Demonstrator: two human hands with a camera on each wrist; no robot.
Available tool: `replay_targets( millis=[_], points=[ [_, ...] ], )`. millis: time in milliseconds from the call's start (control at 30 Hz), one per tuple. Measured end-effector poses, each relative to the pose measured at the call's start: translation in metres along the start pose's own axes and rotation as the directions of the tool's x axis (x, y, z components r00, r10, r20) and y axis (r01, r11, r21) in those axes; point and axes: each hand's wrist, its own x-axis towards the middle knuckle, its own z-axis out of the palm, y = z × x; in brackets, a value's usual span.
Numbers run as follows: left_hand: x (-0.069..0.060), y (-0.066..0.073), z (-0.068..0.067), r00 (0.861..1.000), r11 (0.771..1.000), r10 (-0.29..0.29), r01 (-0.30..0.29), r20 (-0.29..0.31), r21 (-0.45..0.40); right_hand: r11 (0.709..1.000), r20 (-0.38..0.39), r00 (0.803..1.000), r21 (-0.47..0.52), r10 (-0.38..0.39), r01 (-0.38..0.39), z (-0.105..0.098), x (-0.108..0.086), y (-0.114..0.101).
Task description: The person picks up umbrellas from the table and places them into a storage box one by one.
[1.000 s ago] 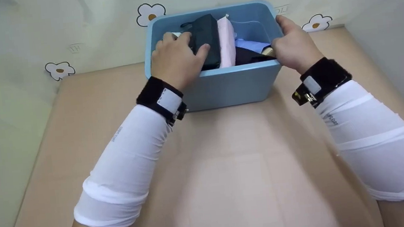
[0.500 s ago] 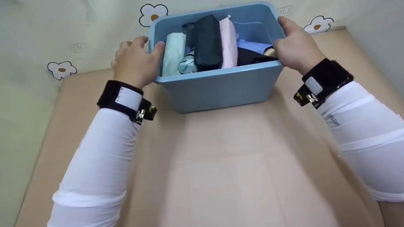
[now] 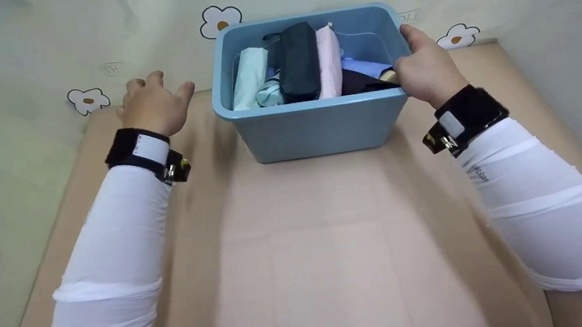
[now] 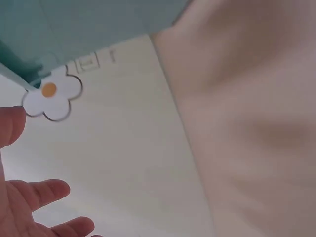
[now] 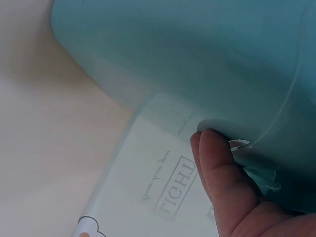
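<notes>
A blue plastic bin stands at the back of the table. My right hand grips its right rim; in the right wrist view the fingers lie against the outer wall beside a small hole. My left hand is in the air left of the bin, apart from it, fingers spread and holding nothing. Inside stand a mint-green folded bundle, a dark green block-shaped bundle and a pink one. Blue fabric and a black item lie lower at the right, partly hidden.
A beige tabletop stretches in front of the bin. Behind it rises a pale wall covering with printed flowers, close to the bin's back. Another pale wall borders the right side.
My left hand has moved left, from over the bin's contents to its left rim and then away from it, uncovering the mint-green bundle. The right hand stays on the rim.
</notes>
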Motion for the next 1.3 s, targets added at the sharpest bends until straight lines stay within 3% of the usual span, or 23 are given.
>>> replay_targets(
  millis=[367,733,1000,1167,1300],
  points=[
    [0.013,-0.035,0.007,0.989,0.994,-0.092,0.084,0.115,0.075,1.0,0.02,0.999,0.005,0.027,-0.027,0.001,0.002,0.007],
    [0.013,-0.042,0.017,0.982,0.989,-0.103,0.084,0.16,0.125,0.999,0.016,0.999,0.01,0.034,-0.035,0.002,0.004,0.009],
    [0.009,-0.041,0.042,0.979,0.992,-0.094,0.076,0.179,0.105,0.999,-0.003,1.0,0.033,0.009,-0.009,0.002,-0.001,0.006],
    [0.001,-0.044,0.064,0.971,0.988,-0.077,0.045,0.227,0.145,1.0,-0.024,1.0,0.025,-0.017,0.017,0.005,-0.009,-0.009],
    [-0.005,-0.047,0.07,0.968,0.988,-0.069,0.032,0.242,0.154,1.0,-0.015,1.0,-0.005,-0.018,0.018,0.011,-0.016,-0.023]
  ],
)
